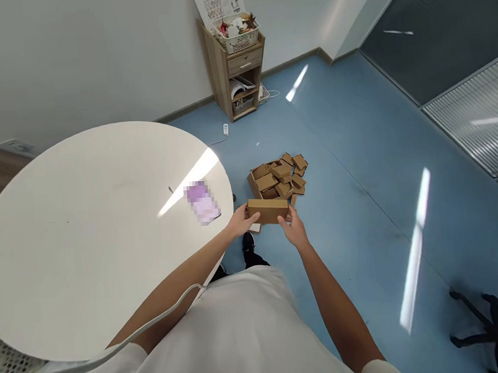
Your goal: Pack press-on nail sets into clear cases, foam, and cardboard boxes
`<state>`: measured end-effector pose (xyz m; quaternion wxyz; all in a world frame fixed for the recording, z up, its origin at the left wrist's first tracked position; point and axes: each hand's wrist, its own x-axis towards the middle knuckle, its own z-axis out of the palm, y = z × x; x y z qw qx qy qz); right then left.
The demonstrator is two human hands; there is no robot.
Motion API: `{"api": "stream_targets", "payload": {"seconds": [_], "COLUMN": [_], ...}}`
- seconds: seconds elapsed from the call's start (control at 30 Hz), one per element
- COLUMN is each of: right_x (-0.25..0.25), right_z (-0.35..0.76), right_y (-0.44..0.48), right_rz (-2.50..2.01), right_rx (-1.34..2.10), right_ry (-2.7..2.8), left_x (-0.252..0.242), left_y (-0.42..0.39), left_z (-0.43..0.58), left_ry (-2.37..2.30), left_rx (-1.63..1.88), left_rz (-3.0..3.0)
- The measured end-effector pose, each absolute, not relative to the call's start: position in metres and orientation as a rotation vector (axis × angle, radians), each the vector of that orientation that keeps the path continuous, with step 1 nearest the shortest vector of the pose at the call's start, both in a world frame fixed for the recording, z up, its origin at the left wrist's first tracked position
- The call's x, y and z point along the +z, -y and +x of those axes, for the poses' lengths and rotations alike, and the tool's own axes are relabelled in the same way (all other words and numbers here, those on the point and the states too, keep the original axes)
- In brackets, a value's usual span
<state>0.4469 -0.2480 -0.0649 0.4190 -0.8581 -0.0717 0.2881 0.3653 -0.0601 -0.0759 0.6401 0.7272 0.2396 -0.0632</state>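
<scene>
Between my two hands is a long brown cardboard box [268,210], held level above the floor. My left hand [241,219] grips its left end, with the thumb on the near side. At the right end, my right hand [292,226] holds on with its thumb at the lower corner and fingers behind. Just beyond, a pile of small cardboard boxes [282,172] fills and spills past an open carton [254,186] on the floor. A pale flat piece [255,228] shows partly beneath the held box.
A round white table [107,217] stands to my left, with a blurred purple item [202,202] near its edge. A wooden cabinet [216,70] carrying a white basket [242,39] is against the wall. A black chair base [494,329] sits at lower right. A white cable [156,321] crosses my left arm.
</scene>
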Motion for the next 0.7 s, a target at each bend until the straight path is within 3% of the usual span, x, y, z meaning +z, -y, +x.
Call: {"api": "stream_targets", "payload": {"seconds": [0.27, 0.7], "right_x": [-0.073, -0.087], "right_z": [0.477, 0.403], "right_y": [0.259, 0.235], "right_rz": [-2.101, -2.08], "right_rx": [0.666, 0.678], "right_ry": [-0.006, 0.114], "left_x": [-0.081, -0.066], "left_y": [0.062, 0.037], "left_z": [0.4, 0.216], "left_ry": [-0.585, -0.915], "left_rx": [-0.257, -0.128], "left_rz": [1.767, 1.495]}}
